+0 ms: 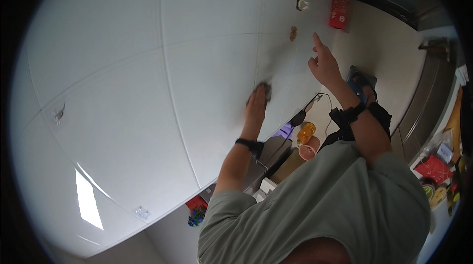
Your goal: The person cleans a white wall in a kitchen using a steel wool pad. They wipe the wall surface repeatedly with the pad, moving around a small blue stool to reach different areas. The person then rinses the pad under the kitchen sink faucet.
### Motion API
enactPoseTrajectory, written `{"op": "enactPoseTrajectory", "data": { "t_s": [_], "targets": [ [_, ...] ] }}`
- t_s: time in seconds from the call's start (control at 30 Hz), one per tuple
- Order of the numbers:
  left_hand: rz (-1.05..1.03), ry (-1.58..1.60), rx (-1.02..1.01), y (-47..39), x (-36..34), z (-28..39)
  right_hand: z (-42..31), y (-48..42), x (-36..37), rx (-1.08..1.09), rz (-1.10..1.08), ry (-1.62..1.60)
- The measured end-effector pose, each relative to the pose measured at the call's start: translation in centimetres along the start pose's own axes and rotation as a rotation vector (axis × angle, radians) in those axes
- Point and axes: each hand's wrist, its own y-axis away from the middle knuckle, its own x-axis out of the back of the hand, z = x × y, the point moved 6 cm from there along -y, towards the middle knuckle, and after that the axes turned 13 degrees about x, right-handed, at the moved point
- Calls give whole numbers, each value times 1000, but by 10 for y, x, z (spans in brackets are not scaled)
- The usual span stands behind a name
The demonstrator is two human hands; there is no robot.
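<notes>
My left hand (255, 105) presses a dark grey scouring pad (267, 92) against the white tiled wall (210, 79). Its fingers lie flat over the pad and hide most of it; the edges are blurred. My right hand (325, 65) is in front of the wall's right part, holding nothing. The index finger is stretched out while the other fingers are bent. A brown patch (293, 33) on the tiles is just beyond that fingertip, to the left. Black bands circle both wrists.
A red box (339, 7) is near the wall's far right end. An adhesive hook (303, 4) is fixed to the tiles. Below are a bottle of yellow liquid (306, 133), a pink bin (309, 149) and my sandalled foot (366, 84). Packages, including a red one (433, 169), lie at the right.
</notes>
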Motion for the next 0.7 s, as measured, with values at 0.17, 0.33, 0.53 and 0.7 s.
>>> {"op": "enactPoseTrajectory", "data": {
  "t_s": [0.17, 0.33, 0.53, 0.7],
  "targets": [
    [112, 117, 31, 115, -62, 12, -22, -4, -28, 71, -111, 72],
    [179, 289, 166, 27, 11, -34, -38, 1, -34, 96, -180, 55],
    [298, 299, 369, -55, 68, -84, -25, 10, -54, 117, -182, 24],
    [128, 218, 169, 73, -24, -15, -34, 17, -95, 156, -294, -16]
  ]
}}
